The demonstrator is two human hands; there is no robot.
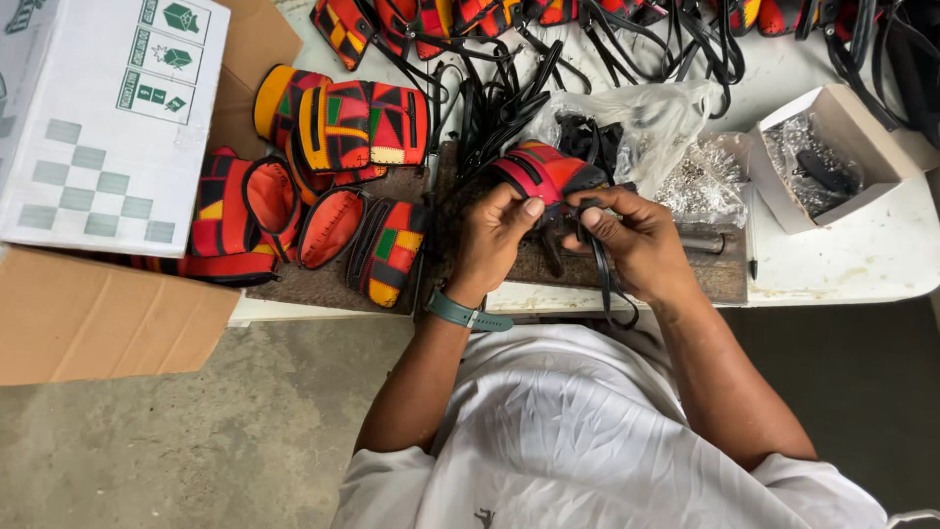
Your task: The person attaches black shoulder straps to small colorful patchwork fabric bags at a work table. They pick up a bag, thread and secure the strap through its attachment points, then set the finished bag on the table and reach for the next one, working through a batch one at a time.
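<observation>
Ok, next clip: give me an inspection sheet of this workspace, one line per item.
Surface: white table, stained, with a dark mat under the hands.
Job's things: small red patchwork bag gripped by the left hand; black strap pinched by the right hand, its end hanging off the table edge.
Clutter: finished patchwork bags at left, clear plastic bag, small open box of metal fittings, pile of black straps.
Grippers: both hands closed on the work; teal wristband on the left wrist.
Cables: nothing seen.
Surroundings: white carton resting on a brown cardboard box; concrete floor.
</observation>
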